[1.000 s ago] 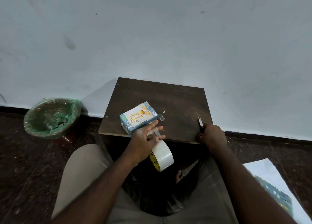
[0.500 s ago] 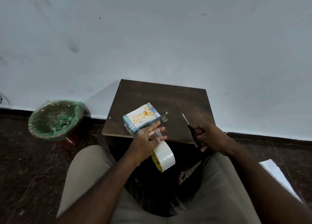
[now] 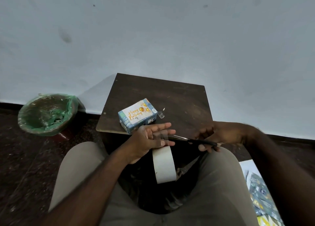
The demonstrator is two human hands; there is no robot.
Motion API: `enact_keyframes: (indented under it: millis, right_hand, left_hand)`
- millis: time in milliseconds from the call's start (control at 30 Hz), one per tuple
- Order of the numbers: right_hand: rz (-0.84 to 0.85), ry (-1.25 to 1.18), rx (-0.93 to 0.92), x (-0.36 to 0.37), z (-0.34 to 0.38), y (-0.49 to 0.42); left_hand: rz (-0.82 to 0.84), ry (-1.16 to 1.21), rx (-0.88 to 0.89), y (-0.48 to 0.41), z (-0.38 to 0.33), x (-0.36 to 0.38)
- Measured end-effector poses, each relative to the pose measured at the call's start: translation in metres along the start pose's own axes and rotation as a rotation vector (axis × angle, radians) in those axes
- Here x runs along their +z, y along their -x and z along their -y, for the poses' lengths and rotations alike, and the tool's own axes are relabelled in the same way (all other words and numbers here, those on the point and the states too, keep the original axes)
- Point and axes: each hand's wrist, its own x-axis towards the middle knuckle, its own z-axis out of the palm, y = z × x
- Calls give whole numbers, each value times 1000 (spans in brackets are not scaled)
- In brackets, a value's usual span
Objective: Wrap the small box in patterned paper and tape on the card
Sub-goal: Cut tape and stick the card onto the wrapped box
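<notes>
The small box (image 3: 139, 119), wrapped in blue patterned paper, lies on the dark wooden table (image 3: 179, 99) near its front edge. A "Happy Birthday" card (image 3: 136, 114) sits on its top face. My left hand (image 3: 150, 138) holds a stretch of clear tape between its fingers, and the white tape roll (image 3: 164, 166) hangs below it. My right hand (image 3: 219, 135) grips black-handled scissors (image 3: 196, 140), whose blades point left and meet the tape at my left fingers. A small tape piece (image 3: 161, 115) lies on the table beside the box.
A bin lined with a green bag (image 3: 46, 114) stands on the floor at the left. Leftover patterned paper (image 3: 260, 196) lies on the floor at the lower right. A white wall rises behind the table. My knees fill the foreground.
My right hand has lifted the scissors off the table's right edge and swung them left to the tape in my left hand. The roll now hangs lower.
</notes>
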Motion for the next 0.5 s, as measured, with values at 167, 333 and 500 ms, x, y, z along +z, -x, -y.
enact_keyframes:
  millis: [167,333,500]
  right_hand:
    - [45,-15,1,2,6,-7]
    - [64,-19,-26,2,8,-8]
    - [90,-32,-37,0,2,-11]
  left_hand:
    - [114,31,-36,4,-7,8]
    - [154,55,-55,6,-10,9]
    - [181,76,-78,7,-12,10]
